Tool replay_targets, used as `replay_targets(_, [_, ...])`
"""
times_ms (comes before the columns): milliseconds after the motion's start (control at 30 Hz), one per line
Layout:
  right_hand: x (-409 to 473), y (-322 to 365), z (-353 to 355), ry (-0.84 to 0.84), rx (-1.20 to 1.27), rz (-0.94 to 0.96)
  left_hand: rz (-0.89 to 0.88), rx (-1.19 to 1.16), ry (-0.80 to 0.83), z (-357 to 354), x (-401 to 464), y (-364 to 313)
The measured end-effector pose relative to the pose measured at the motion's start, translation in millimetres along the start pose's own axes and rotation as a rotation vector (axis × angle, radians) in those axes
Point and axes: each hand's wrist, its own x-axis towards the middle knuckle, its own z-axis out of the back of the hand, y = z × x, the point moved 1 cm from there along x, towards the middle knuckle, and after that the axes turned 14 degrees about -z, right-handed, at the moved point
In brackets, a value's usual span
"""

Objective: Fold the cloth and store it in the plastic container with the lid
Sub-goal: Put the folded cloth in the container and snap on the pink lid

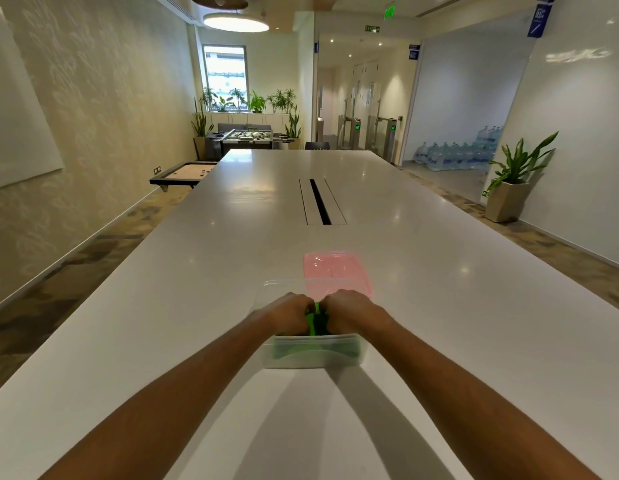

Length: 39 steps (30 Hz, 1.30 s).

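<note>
Both forearms are reaching up from the lower frame. Left hand [290, 311] and right hand [353, 310] are pressing together, curled onto the green cloth [315, 320], which is sitting inside the clear plastic container [313, 355] at lower centre. Cloth is probably soft, light and springy; flat-palm pressure suits it. Pink lid [335, 270], just behind, is probably light and stiff; grip its edges.
</note>
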Motion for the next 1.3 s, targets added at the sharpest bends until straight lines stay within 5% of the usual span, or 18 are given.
replay_targets(333, [11.3, -28.1, 44.2, -0.442, 0.164, 0.022, -0.133, 0.029, -0.490, 39.1, 14.3, -1.4])
replay_targets(567, [32.9, -81.7, 50.7, -0.351, 0.256, -0.068, -0.027, -0.173, -0.618, 67.0, 50.3, 16.3])
replay_targets(867, [68.6, -111.8, 16.2, -0.129, 0.214, -0.018, 0.162, -0.268, -0.555, 63.5, 113.6, 60.5])
replay_targets(1300, [95.5, -105.8, -27.5, -0.080, 0.244, 0.196, 0.294, -0.091, -0.169, 40.9, 179.4, 101.8])
